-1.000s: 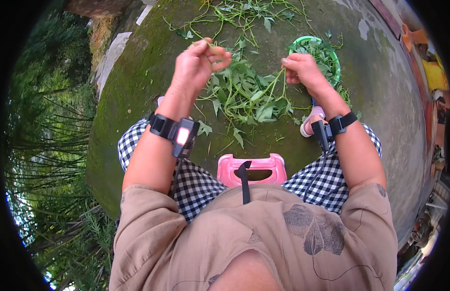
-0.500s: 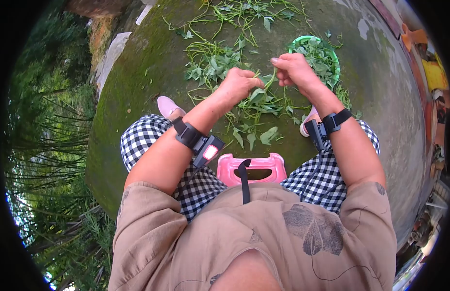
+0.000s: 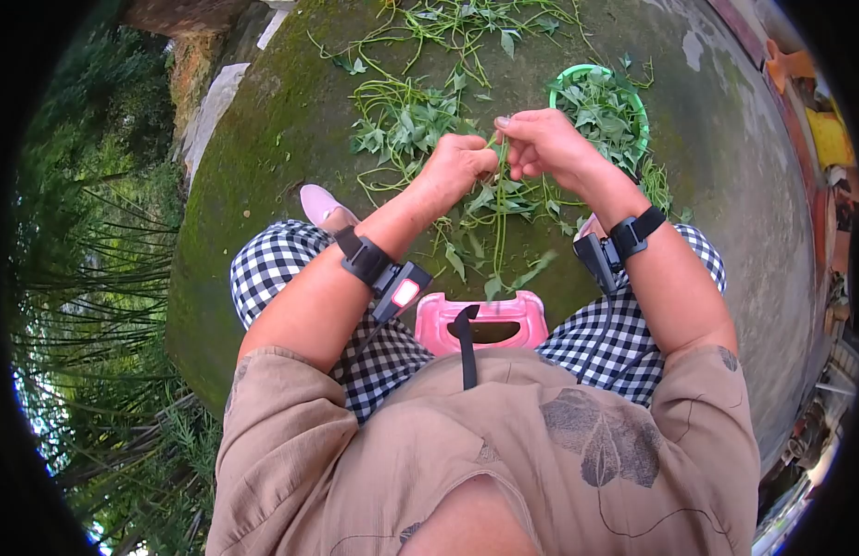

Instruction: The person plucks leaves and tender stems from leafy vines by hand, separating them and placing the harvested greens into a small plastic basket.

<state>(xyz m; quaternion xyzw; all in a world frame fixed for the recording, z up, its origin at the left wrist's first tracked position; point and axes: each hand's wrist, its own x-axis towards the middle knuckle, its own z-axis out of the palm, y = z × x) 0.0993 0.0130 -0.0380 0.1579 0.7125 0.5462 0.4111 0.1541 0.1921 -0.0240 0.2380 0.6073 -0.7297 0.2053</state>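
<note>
My left hand (image 3: pixel 462 167) is closed on a green leafy vine stem (image 3: pixel 501 218), which hangs down toward me with leaves at its lower end. Right beside it, my right hand (image 3: pixel 552 146) pinches the upper part of the same stem between thumb and fingers. Beyond my left hand lies a tangled heap of leafy vines (image 3: pixel 406 120) on the ground. A green round basket (image 3: pixel 644 130) full of picked leaves stands just past my right hand. Loose leaves and stems (image 3: pixel 455 259) lie below the hands.
Between my knees is a pink plastic stool (image 3: pixel 480 324). More vines (image 3: pixel 467 23) spread over the mossy concrete ground (image 3: pixel 253 176) farther off. Stripped stems (image 3: pixel 654 183) lie near the basket. Greenery borders the left; assorted items, one yellow (image 3: pixel 830 139), line the right edge.
My right hand has moved left, close to my left hand. The held vine stem now hangs straight down between the hands, its leafy end nearer the stool.
</note>
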